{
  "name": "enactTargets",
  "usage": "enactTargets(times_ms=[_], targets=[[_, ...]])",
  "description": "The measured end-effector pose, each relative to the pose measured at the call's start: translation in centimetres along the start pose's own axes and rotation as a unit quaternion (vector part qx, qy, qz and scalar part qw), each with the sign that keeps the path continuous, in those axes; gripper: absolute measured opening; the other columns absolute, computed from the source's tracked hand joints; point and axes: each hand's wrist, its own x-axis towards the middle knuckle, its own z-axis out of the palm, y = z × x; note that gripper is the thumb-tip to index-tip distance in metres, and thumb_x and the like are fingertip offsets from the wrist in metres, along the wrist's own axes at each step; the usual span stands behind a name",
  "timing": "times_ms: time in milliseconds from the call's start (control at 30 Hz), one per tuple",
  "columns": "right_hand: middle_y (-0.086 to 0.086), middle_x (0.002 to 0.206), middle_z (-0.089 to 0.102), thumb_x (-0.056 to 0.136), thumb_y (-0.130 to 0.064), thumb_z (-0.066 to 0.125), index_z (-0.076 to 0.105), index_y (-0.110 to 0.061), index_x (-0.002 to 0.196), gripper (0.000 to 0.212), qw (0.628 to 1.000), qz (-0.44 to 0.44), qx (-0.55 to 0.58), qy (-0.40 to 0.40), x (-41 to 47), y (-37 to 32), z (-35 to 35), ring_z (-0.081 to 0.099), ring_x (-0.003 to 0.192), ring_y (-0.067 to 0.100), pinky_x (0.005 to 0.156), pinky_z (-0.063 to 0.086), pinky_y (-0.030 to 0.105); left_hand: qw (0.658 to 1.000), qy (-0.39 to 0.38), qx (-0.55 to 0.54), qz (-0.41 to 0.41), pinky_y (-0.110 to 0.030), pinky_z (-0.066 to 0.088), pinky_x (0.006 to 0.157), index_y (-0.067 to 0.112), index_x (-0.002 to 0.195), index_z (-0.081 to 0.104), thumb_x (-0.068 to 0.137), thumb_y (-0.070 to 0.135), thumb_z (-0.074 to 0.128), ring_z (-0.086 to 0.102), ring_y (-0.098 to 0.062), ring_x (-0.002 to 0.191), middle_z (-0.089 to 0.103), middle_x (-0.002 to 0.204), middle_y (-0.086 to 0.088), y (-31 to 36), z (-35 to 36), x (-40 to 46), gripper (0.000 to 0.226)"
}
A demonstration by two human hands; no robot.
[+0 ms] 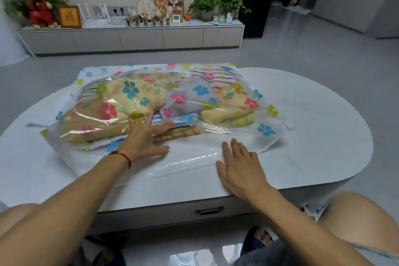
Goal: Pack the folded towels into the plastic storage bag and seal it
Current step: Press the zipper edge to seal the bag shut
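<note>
Folded yellow and striped towels [133, 101] sit inside the clear flower-printed plastic storage bag [266, 129] on the white oval counter [323, 114]. My left hand [144, 138] and right hand [241, 166] press flat, fingers straight, gripping nothing. Risk: trapped air or wrinkled film near the mouth leaves the seal incomplete.

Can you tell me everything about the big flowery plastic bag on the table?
The plastic storage bag is clear, printed with pink, blue, yellow and green flowers. It lies flat on the white table, puffed up over the folded towels inside: yellow, striped and checked ones. Its near edge lies flat and shiny toward the person. The left hand presses on it by the towels; the right hand lies flat on its near edge.
</note>
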Motion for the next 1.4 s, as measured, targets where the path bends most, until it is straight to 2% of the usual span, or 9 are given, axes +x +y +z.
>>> enactTargets(times_ms=[100,167,333,400,500,633,900,1200,1400], targets=[[0.015,0.170,0.016,0.107,-0.045,0.031,0.019,-0.012,0.161,0.065,0.999,-0.036,0.016,-0.035,-0.7,0.6,-1.3,0.019,0.155,0.030,0.120,0.028,0.044,0.999,0.028,-0.026,0.005,-0.070,0.000,0.113,0.055,0.138,0.037,0.073,0.034,0.081,0.014,-0.020,0.150,0.041,0.153,0.001,0.8,-0.3,-1.4,0.081],[0.011,0.152,0.047,0.102,-0.038,0.047,0.047,-0.014,0.146,0.050,0.992,-0.079,0.083,-0.042,-1.0,2.0,-2.9,0.043,0.141,0.029,0.110,0.040,0.039,0.997,0.047,0.011,0.060,-0.070,-0.002,0.113,0.044,0.133,0.054,0.075,0.034,0.081,0.013,-0.019,0.150,0.054,0.139,0.012,1.3,0.1,-3.3,0.064],[-0.006,0.085,0.078,0.088,-0.029,0.061,0.077,-0.023,0.091,0.017,0.948,0.018,0.241,0.206,-1.3,8.3,-7.1,0.071,0.079,0.021,0.080,0.058,0.039,0.982,0.109,0.081,0.133,-0.074,0.006,0.111,0.028,0.109,0.075,0.080,0.054,0.062,0.030,-0.023,0.146,0.068,0.122,0.009,1.9,0.0,-6.1,0.041],[-0.003,0.093,0.078,0.089,-0.026,0.060,0.077,-0.023,0.095,0.018,0.934,0.116,0.241,0.236,0.2,11.9,-8.0,0.070,0.088,0.025,0.083,0.056,0.038,0.973,0.112,0.126,0.155,-0.071,0.014,0.111,0.028,0.090,0.079,0.080,0.058,0.058,0.040,-0.026,0.140,0.073,0.112,0.006,3.2,-0.2,-5.9,0.038],[0.008,0.110,0.073,0.098,-0.034,0.057,0.073,-0.012,0.116,0.033,0.927,0.232,0.279,0.097,3.5,16.8,-7.3,0.065,0.102,0.031,0.090,0.050,0.038,0.966,0.119,0.103,0.207,-0.060,0.029,0.111,0.025,0.060,0.056,0.083,0.054,0.062,0.050,-0.023,0.133,0.076,0.096,0.004,7.6,0.3,-4.3,0.038],[0.013,0.075,0.057,0.084,-0.029,0.071,0.066,-0.003,0.077,0.027,0.847,0.266,0.460,-0.013,5.6,18.8,-5.5,0.052,0.071,0.026,0.068,0.038,0.038,0.949,0.105,0.051,0.292,-0.044,0.048,0.085,0.016,0.074,0.046,0.089,0.035,0.062,0.060,-0.032,0.103,0.060,0.079,-0.005,16.7,3.1,0.3,0.029],[0.014,0.082,0.074,0.057,-0.028,0.081,0.076,-0.006,0.099,0.048,0.737,0.266,0.610,-0.117,6.1,21.1,-5.4,0.069,0.061,0.025,0.051,0.054,0.027,0.981,0.049,0.111,0.151,-0.039,0.037,0.074,0.021,0.126,0.055,0.092,0.051,0.050,0.054,-0.028,0.104,0.060,0.109,-0.003,28.2,11.1,8.8,0.045],[0.007,0.063,0.054,0.063,-0.019,0.074,0.061,-0.014,0.070,0.015,0.760,0.232,0.603,-0.072,5.6,20.8,-5.6,0.059,0.062,0.023,0.061,0.048,0.035,0.966,0.086,0.147,0.195,-0.031,0.033,0.047,0.011,0.096,0.069,0.084,0.031,0.066,0.064,-0.027,0.069,0.065,0.081,-0.007,29.3,12.0,9.1,0.024],[0.001,0.055,0.059,0.070,-0.016,0.068,0.064,-0.013,0.059,0.012,0.804,0.216,0.552,-0.034,5.5,20.1,-5.6,0.057,0.062,0.020,0.064,0.049,0.031,0.965,0.067,0.120,0.221,-0.039,0.035,0.057,0.012,0.123,0.054,0.098,0.028,0.039,0.060,-0.033,0.088,0.057,0.105,-0.009,28.2,12.2,9.7,0.033]])
